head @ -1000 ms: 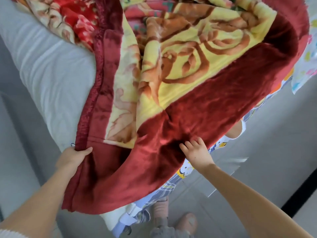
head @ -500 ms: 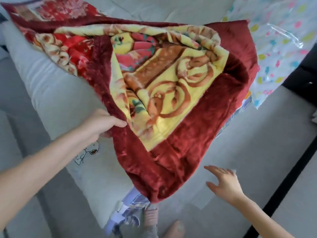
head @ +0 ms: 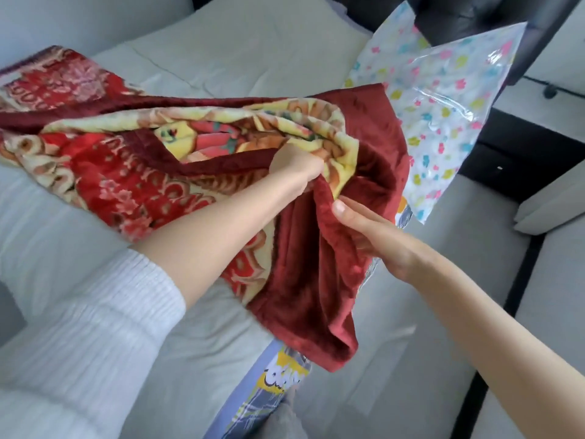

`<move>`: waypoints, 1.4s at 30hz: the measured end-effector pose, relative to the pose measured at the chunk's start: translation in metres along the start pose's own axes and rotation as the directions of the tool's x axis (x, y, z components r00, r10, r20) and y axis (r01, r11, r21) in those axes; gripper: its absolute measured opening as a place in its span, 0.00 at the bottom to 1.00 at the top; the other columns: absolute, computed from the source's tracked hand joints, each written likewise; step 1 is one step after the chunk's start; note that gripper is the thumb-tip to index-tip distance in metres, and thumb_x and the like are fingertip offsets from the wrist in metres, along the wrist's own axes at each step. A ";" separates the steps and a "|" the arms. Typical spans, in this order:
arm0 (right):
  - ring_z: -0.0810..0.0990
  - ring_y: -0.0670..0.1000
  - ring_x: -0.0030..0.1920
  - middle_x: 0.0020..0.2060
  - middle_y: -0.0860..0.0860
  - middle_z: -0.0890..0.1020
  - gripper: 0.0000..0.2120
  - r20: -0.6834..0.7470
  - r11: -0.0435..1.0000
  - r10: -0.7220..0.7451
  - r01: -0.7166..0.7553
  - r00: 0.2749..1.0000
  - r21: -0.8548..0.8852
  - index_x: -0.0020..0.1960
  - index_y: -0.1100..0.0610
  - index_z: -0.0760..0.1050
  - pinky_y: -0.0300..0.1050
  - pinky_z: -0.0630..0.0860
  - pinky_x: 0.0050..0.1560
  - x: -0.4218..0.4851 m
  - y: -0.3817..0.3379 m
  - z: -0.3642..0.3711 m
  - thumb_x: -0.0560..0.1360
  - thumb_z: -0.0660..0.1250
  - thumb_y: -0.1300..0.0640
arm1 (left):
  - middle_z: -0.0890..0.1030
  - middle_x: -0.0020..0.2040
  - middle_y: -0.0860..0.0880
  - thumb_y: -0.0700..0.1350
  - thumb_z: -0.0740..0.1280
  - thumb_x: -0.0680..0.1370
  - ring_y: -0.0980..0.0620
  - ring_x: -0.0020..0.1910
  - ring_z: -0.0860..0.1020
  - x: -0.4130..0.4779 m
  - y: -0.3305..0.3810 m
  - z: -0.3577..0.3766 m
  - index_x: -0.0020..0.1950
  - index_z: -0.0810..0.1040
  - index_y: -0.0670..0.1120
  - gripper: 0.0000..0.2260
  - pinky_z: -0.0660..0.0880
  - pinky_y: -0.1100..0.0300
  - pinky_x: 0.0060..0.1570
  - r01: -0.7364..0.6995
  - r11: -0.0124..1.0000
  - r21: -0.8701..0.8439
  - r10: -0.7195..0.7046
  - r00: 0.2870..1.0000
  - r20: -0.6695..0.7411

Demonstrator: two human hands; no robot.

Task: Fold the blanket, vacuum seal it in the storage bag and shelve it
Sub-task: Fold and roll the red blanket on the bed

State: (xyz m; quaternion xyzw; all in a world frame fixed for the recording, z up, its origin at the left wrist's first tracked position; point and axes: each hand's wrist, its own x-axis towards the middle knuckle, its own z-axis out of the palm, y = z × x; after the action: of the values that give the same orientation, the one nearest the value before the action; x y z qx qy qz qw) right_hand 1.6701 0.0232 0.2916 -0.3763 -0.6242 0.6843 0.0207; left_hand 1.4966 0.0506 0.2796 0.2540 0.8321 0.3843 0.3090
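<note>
A thick plush blanket [head: 133, 172], dark red at the border with yellow and red flowers, lies bunched across the grey bed [head: 240, 58]. My left hand [head: 296, 164] grips a fold of its edge near the middle, lifted above the mattress. My right hand [head: 376, 239] pinches the dark red border just below, thumb on top and fingers hidden under the cloth. A corner of the blanket hangs down over the bed's side. The storage bag [head: 443, 112], clear plastic printed with small coloured flowers, lies on the bed's far right corner, partly under the blanket.
A patterned sheet [head: 272, 384] with cartoon prints hangs off the bed's edge below the blanket. Grey floor [head: 443, 343] with dark seams runs along the right. Dark furniture [head: 493, 14] stands behind the bag.
My left hand carried the blanket edge up and to the right over the bed. My right hand, free half a second ago, has come up and taken hold of the red border.
</note>
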 end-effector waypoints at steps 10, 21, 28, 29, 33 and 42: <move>0.81 0.59 0.49 0.47 0.56 0.82 0.17 -0.632 0.758 0.020 -0.424 0.774 -0.496 0.58 0.52 0.78 0.49 0.75 0.50 0.141 0.000 -0.128 0.71 0.65 0.63 | 0.82 0.36 0.42 0.42 0.64 0.75 0.43 0.40 0.83 0.130 0.028 0.053 0.41 0.80 0.37 0.10 0.80 0.54 0.45 -0.178 0.982 0.068 0.150 0.941 0.305; 0.80 0.55 0.53 0.53 0.50 0.82 0.12 -0.640 0.450 0.307 -0.699 0.705 -0.555 0.58 0.52 0.76 0.44 0.73 0.50 0.184 0.194 -0.068 0.78 0.59 0.52 | 0.78 0.52 0.33 0.47 0.59 0.77 0.34 0.53 0.76 0.212 -0.274 -0.033 0.55 0.75 0.35 0.16 0.73 0.46 0.50 0.322 0.785 0.530 -0.208 0.942 -0.264; 0.75 0.52 0.36 0.35 0.51 0.74 0.16 -0.347 0.569 0.792 -0.813 0.502 0.123 0.50 0.59 0.74 0.49 0.73 0.44 0.171 0.268 0.006 0.76 0.63 0.45 | 0.77 0.58 0.34 0.53 0.63 0.77 0.34 0.56 0.76 0.190 -0.366 -0.053 0.62 0.73 0.35 0.24 0.74 0.45 0.55 0.553 0.771 0.315 -0.466 0.828 -0.311; 0.75 0.52 0.37 0.36 0.52 0.74 0.14 -0.295 0.553 0.825 -0.797 0.483 0.243 0.51 0.59 0.73 0.49 0.72 0.45 0.171 0.273 0.012 0.77 0.63 0.47 | 0.77 0.58 0.34 0.56 0.62 0.76 0.35 0.54 0.77 0.189 -0.371 -0.049 0.63 0.73 0.36 0.26 0.76 0.45 0.53 0.586 0.777 0.230 -0.518 0.802 -0.297; 0.74 0.61 0.62 0.62 0.61 0.74 0.19 -0.067 0.370 0.915 -0.762 0.397 0.532 0.57 0.60 0.70 0.60 0.67 0.61 0.165 0.304 0.035 0.76 0.66 0.47 | 0.74 0.63 0.39 0.64 0.63 0.73 0.38 0.56 0.77 0.177 -0.383 -0.024 0.67 0.68 0.38 0.34 0.78 0.46 0.49 0.707 0.664 -0.243 -0.747 0.610 -0.264; 0.68 0.68 0.66 0.70 0.62 0.67 0.46 0.291 -0.063 0.883 -0.520 0.369 0.852 0.74 0.59 0.54 0.72 0.52 0.66 0.156 0.371 0.091 0.67 0.71 0.37 | 0.80 0.53 0.50 0.50 0.69 0.74 0.55 0.38 0.79 0.188 -0.409 -0.037 0.58 0.74 0.48 0.14 0.77 0.61 0.36 0.354 0.536 -0.767 -0.634 0.768 -0.088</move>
State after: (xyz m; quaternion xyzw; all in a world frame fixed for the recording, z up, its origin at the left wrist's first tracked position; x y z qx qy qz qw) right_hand 1.6726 -0.0567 -0.1129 -0.6940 0.1336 0.7058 -0.0487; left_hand 1.2669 -0.0788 -0.0871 -0.2108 0.6941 0.6078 0.3232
